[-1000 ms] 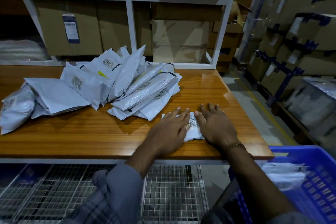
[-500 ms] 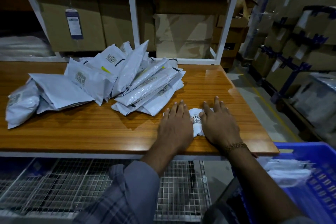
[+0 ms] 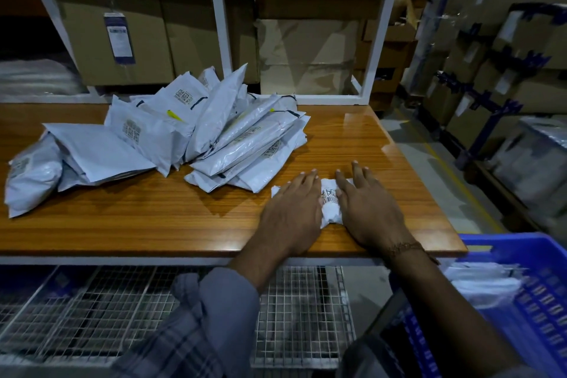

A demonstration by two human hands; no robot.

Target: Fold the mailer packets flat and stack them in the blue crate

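A small white mailer packet (image 3: pixel 330 205) with a barcode label lies near the front right of the wooden table (image 3: pixel 147 218). My left hand (image 3: pixel 293 212) presses flat on its left part and my right hand (image 3: pixel 368 209) presses flat on its right part, fingers straight, so most of the packet is hidden. A loose pile of grey-white mailer packets (image 3: pixel 190 138) spreads over the table's middle and left. The blue crate (image 3: pixel 530 291) stands below the table's right end and holds several white folded packets (image 3: pixel 481 282).
A white shelf frame (image 3: pixel 219 27) with cardboard boxes (image 3: pixel 310 55) rises behind the table. A wire mesh shelf (image 3: pixel 294 316) sits under the table. Stacked wrapped cartons (image 3: pixel 506 49) line the aisle on the right.
Both hands have slid closer together over the small packet, which now shows as a narrower, bunched strip between them. The view has shifted slightly.
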